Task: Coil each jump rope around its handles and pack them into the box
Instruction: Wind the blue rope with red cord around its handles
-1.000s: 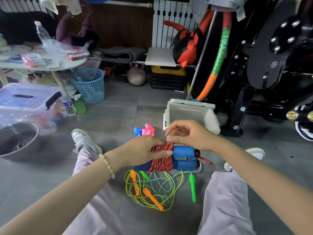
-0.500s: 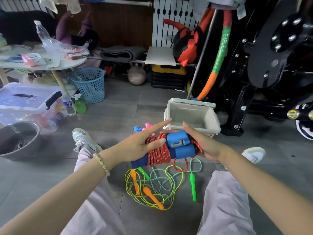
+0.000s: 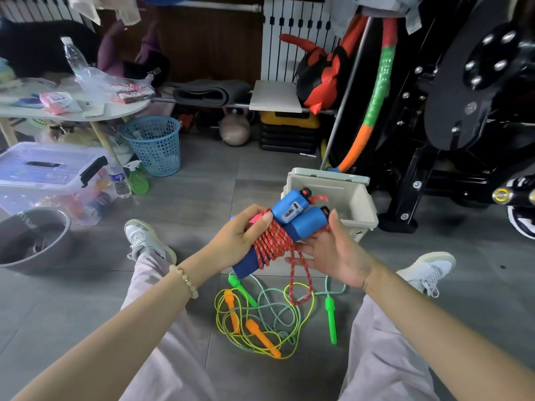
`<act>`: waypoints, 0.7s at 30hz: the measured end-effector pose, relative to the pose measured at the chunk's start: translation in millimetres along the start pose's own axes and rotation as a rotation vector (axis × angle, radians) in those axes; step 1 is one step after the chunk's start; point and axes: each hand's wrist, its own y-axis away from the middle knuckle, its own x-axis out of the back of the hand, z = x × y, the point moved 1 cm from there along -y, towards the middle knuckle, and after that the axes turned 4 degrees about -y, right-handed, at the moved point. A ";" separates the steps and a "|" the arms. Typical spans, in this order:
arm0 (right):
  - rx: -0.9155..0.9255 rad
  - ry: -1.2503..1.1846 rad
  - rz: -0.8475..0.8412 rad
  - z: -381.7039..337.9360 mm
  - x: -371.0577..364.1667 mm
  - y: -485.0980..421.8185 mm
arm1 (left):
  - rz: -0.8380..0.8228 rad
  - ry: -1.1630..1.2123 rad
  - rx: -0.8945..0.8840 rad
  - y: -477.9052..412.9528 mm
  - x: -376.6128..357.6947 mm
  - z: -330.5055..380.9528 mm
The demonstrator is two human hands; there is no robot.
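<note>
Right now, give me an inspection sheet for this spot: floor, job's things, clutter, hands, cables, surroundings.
Surface: grey tiled floor; the person sits on it, legs apart.
Job's things: red rope coiled round the blue handles, one loop hanging loose; box open, just beyond the hands; orange-handled rope and green-handled rope tangled and uncoiled on the floor.
Clutter: grey bowl, plastic bottle, spray bottle.
Hands: left hand grips the coil; right hand open, palm up under the bundle.
Cables: nothing seen.
Surroundings: blue basket, clear storage bin, exercise machine.
</note>
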 end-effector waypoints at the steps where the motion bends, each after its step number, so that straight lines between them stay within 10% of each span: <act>1: 0.000 0.027 0.006 1.8 -1.4 -0.5 | 0.046 0.008 0.023 -1.5 -1.0 -1.0; 11: 0.029 0.737 0.457 13.6 -16.2 -28.6 | 0.280 -0.181 0.241 -19.0 -4.5 -16.8; 21: 0.246 0.974 0.381 -0.4 -29.9 -25.1 | 0.406 -0.417 0.279 -18.9 -6.0 -15.9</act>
